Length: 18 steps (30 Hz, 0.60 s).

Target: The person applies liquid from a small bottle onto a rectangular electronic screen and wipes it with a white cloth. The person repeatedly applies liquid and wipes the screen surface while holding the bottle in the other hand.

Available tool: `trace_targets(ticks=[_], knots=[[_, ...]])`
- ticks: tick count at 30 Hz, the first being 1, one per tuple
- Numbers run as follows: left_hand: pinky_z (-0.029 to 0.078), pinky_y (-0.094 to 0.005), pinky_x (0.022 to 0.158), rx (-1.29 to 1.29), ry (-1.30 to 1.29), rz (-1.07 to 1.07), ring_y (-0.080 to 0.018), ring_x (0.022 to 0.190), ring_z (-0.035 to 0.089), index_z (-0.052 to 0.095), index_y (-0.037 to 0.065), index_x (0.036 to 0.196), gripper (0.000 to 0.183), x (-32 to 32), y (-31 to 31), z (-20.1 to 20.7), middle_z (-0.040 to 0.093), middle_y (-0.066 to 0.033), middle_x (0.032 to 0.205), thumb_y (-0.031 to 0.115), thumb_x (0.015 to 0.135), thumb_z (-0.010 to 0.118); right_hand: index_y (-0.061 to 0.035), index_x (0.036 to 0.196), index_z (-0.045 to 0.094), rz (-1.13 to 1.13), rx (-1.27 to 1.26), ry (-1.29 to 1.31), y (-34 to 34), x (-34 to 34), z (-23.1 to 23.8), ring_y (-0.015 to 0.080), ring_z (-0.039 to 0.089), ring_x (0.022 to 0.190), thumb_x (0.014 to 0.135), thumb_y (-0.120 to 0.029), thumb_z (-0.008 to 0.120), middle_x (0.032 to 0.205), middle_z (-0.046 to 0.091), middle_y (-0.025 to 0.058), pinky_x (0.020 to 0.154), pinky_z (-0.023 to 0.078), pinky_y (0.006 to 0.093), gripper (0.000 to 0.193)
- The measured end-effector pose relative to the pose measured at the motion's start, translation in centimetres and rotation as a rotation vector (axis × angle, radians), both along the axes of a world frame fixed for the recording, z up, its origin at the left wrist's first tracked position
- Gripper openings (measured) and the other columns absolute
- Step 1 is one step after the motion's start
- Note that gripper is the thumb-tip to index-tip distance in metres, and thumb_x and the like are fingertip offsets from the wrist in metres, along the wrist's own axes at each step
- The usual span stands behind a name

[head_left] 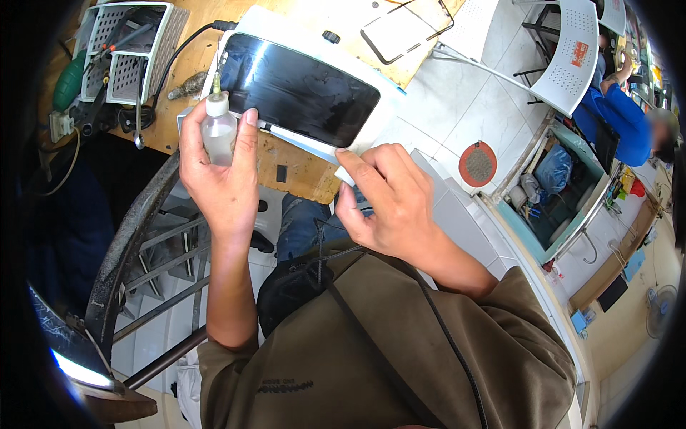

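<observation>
A dark, glossy phone screen (300, 89) lies on a white flat-topped device (382, 118) on the wooden bench. My left hand (221, 164) is wrapped round a translucent squeeze bottle (220, 136) with a white cap and a thin needle tip. The bottle stands upright by the screen's left end, part full of clear liquid. At the near right corner of the screen, my right hand (389, 193) pinches a small white flat piece (344, 176). The index fingertip touches the device's near edge by the screen. The fingers hide part of that piece.
A white basket (132, 46) of tools stands at the back left, beside a green rubber bulb (69, 82). A black cable (187, 53) runs to the device. A thin screen frame (407, 32) lies behind it. At far right, a person in blue (618, 121) sits near white chairs (572, 57).
</observation>
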<state>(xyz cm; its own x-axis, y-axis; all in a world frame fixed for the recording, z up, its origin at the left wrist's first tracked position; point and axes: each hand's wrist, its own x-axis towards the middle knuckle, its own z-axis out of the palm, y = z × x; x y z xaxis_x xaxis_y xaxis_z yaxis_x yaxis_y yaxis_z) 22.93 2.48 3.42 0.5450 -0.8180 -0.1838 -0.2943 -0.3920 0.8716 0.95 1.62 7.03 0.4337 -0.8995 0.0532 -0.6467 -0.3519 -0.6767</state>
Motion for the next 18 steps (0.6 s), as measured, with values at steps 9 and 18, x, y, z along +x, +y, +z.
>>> trace_targets(ticks=[9, 18], knots=[[0.054, -0.0325, 0.093, -0.010, -0.027, -0.015, -0.0143, 0.101, 0.065, 0.070, 0.000, 0.131, 0.038, 0.0, -0.1, -0.1, 0.071, -0.0066, 0.112, 0.013, 0.102, 0.090, -0.0008, 0.120, 0.080, -0.013, -0.008, -0.012, 0.1, 0.0, -0.2, 0.0263, 0.065, 0.080, 0.074, -0.001, 0.084, 0.092, 0.063, 0.0079, 0.063, 0.052, 0.0381, 0.046], [0.055, -0.0329, 0.094, -0.017, -0.060, -0.040, -0.0146, 0.103, 0.066, 0.070, 0.000, 0.133, 0.040, -0.1, 0.0, 0.0, 0.071, -0.0069, 0.114, 0.014, 0.101, 0.091, 0.0000, 0.117, 0.077, -0.035, -0.138, -0.089, -0.9, -0.5, -0.7, 0.0278, 0.067, 0.084, 0.077, -0.001, 0.087, 0.098, 0.067, 0.0098, 0.067, 0.054, 0.0390, 0.041]])
